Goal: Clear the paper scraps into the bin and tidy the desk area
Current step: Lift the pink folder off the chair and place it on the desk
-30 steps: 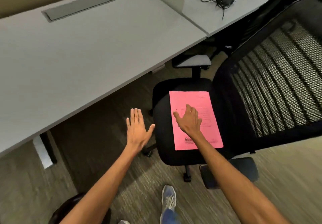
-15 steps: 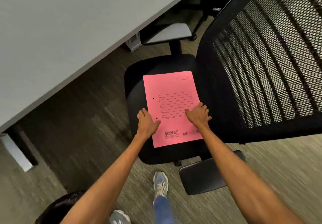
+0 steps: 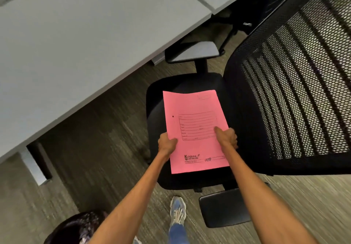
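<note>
The folder (image 3: 195, 130), flat on the seat (image 3: 182, 84) a moment ago, is now gripped by left hand (image 3: 167, 145) and right hand (image 3: 227, 137); relocation is judged next.

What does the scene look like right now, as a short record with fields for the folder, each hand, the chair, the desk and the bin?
folder: pink folder, printed form facing up, over the chair seat
left hand: left hand grips the folder's left edge
right hand: right hand grips the right edge, thumb on top
chair: black office chair, mesh back, seat partly under the folder
desk: grey desk, the visible part bare
bin: dark bin at the lower left on the floor, only partly in view
</note>
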Motion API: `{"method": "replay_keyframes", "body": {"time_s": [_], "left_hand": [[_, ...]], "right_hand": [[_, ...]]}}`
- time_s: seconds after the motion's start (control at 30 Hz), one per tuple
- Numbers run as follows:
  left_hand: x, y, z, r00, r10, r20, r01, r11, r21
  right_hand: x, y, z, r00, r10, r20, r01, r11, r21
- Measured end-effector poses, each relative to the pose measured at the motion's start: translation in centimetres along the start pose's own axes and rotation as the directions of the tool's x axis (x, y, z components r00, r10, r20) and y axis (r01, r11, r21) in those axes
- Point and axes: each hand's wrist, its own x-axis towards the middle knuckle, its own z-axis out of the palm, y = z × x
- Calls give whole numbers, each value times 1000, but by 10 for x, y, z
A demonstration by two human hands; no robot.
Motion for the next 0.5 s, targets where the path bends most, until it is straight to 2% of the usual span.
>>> {"method": "replay_keyframes", "body": {"time_s": [0.17, 0.33, 0.5], "left_hand": [[-37, 40, -28, 996, 84, 20, -83, 994, -70], [-78, 81, -85, 977, 209, -50, -214, 966, -145], [-110, 94, -164, 940, 310, -139, -331, 928, -170]], "right_hand": [[-55, -42, -24, 966, -94, -242, 113, 992, 64], [-114, -99, -43, 941, -220, -257, 259, 958, 127], [-182, -151, -26, 918, -349, -188, 375, 919, 126]]}}
